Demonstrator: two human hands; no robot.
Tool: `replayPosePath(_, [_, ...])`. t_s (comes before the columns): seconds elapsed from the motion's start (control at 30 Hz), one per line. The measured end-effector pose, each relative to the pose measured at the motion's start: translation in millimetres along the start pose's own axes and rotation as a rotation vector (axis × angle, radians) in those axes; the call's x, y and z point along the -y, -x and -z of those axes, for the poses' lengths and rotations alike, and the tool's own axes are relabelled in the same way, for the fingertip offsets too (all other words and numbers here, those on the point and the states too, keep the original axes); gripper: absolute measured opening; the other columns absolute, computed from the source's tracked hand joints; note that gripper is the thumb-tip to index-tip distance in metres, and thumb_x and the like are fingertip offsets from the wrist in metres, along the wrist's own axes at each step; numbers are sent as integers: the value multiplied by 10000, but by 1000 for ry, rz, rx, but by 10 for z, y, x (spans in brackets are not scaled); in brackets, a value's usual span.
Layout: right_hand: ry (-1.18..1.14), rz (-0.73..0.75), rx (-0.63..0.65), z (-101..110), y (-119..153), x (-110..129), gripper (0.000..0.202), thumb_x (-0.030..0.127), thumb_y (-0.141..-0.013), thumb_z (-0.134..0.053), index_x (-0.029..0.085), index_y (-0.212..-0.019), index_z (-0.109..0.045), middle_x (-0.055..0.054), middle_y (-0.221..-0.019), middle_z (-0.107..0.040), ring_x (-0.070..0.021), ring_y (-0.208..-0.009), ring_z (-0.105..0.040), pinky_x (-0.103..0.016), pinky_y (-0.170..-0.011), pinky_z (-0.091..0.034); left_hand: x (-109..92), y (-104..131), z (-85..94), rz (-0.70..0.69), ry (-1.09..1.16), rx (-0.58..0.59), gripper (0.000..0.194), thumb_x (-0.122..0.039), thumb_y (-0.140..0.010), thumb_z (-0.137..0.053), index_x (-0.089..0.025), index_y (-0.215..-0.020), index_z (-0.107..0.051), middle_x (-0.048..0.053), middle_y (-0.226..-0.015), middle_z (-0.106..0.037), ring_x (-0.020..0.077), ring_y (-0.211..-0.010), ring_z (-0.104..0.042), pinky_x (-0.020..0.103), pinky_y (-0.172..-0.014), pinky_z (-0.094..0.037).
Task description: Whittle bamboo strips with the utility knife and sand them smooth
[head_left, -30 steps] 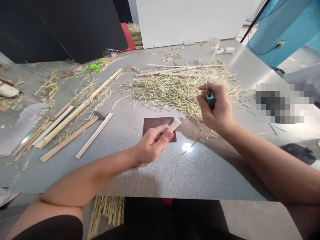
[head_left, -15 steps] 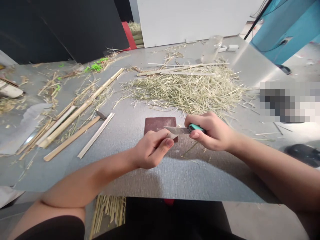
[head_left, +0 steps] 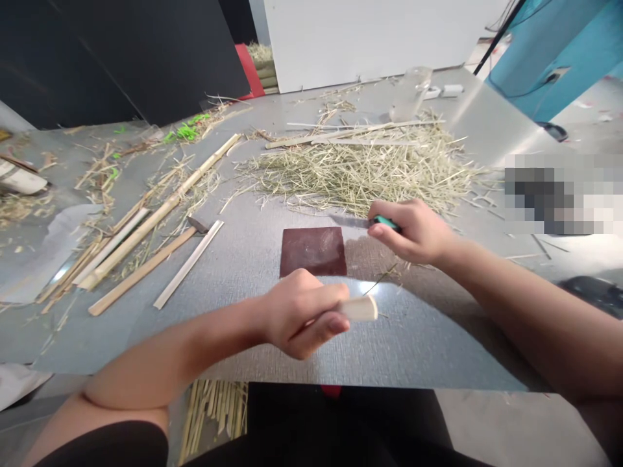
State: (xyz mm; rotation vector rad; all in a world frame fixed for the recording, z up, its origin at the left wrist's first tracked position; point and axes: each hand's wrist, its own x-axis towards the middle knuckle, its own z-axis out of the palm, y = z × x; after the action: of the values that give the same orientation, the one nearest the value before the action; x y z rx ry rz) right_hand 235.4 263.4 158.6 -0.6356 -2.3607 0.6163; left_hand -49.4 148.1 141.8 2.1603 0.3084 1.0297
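Left hand (head_left: 296, 318) closed round a pale, flat bamboo-like strip (head_left: 360, 308), over the middle of the grey metal-look worktop (head_left: 243, 259), toward its near edge. Strip's free end points right; its other end is hidden. Right hand (head_left: 413, 230) clenched on a green-and-black-handled knife (head_left: 384, 224), thin blade out, pointing left. Blade and strip are well apart: no cut under way.

Progress, judged: strip is already split to a slim flat piece with a squared-off end. Surface finish can't be told, slight blur. Big heap of pale straw-like shavings (head_left: 365, 175) beyond the hands, toward the far edge, suggests plenty of material is already pared off. Whether this strip is finished or needs more trimming: cannot tell.

Dark red-brown rectangular pad (head_left: 313, 251) lies flat between heap and left hand. On the left side, a narrow whitish strip (head_left: 189, 264), a wooden-handled hammer (head_left: 146, 272) and a long yellowish bamboo length (head_left: 160, 211) lie unheld.
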Motion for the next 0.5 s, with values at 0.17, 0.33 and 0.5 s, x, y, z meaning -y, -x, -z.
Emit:
replayPosePath(0.17, [-48, -32, -232, -29, 18, 46, 710, 871, -1176, -538, 215, -919, -620, 11, -639, -506, -113, -550, -402, -326, -538, -284, 9, -39, 36, 141, -29, -94, 351, -374, -1278, -551, -281, -952, -460, -94, -694, -428, 97, -465, -388, 288, -446, -274])
replayPosePath(0.33, [-166, 134, -116, -68, 46, 296, 694, 818, -1187, -601, 193, -888, -615, 33, -622, -487, -73, -519, -373, -288, -511, -271, 37, -20, 79, 174, -24, -97, 312, -376, -1277, -547, -271, -986, -514, -81, -694, -514, 100, -472, -456, 273, -455, -310])
replayPosePath(0.5, [-181, 136, -6, -109, 39, 429, 712, 869, -1152, -629, 200, -908, -619, 40, -651, -519, -68, -538, -380, -288, -553, -291, 54, -6, 98, 116, -68, -68, 249, -370, -1280, -545, -258, -1061, -580, -68, -728, -539, 109, -499, -487, 286, -473, -348])
